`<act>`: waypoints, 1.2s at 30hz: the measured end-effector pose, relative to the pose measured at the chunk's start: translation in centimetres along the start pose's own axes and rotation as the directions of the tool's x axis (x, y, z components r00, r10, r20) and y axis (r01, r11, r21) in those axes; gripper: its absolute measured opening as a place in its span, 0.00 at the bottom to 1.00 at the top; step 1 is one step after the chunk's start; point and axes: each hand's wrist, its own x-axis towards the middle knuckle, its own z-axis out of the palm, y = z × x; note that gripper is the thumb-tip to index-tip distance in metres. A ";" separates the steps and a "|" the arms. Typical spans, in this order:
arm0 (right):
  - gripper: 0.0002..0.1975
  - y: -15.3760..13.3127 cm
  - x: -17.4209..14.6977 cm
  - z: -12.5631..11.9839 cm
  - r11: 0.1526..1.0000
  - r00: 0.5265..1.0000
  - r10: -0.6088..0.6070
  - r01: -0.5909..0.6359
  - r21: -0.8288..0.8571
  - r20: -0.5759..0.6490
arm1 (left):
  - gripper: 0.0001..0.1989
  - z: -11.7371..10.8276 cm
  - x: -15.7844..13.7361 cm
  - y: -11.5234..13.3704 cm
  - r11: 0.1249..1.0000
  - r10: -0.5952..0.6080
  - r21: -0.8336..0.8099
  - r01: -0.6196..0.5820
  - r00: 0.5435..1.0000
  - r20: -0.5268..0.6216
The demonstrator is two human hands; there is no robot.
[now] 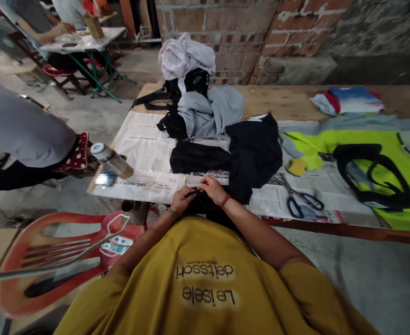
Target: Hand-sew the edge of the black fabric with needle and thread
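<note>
Seated co-worker (27,123): at far left, in a grey top, on a stool with a red dotted cushion (77,156).
Red plastic chair (11,265): near the wearer's left arm, a white-edged packet (116,244) on its seat.
Bottle (116,163): clear-sided with a pale blue lid, near the left end of the newspaper-covered counter (135,132).
Left hand (183,200): green bracelet at the wrist; thumb and fingers pinched on black cloth (204,203).
Cloth pile: a white bundle (182,56) behind crumpled grey fabric (214,114), beyond the hands.
Black cloth: between both hands at the counter's near edge; its full outline is hard to tell.
Right hand (212,190): red beaded bracelet; fingertips closed on the same cloth, just beside the left.
Dark garment (255,151): on the counter, just beyond the right hand.
Scissors (297,197): dark-handled, right of that garment, near a small yellow piece (296,167).
Bright yellow-green garment (320,142): spread at right, a curved black piece (356,186) on top.
</note>
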 end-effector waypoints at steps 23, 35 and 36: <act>0.14 -1.5 0.6 0.2 0.895 0.972 0.043 -0.140 0.424 0.230 | 0.08 -0.7 0.2 -0.3 0.998 0.055 -0.018 -0.054 0.992 0.113; 0.14 -3.6 2.4 -4.0 0.138 0.401 -0.575 0.906 -0.399 0.713 | 0.06 -0.8 0.4 0.0 0.999 0.029 -0.022 -0.027 0.994 0.104; 0.14 -4.1 3.0 -4.8 0.121 0.414 -0.572 0.897 -0.426 0.708 | 0.06 -0.8 0.4 0.1 0.999 0.029 -0.021 -0.027 0.995 0.100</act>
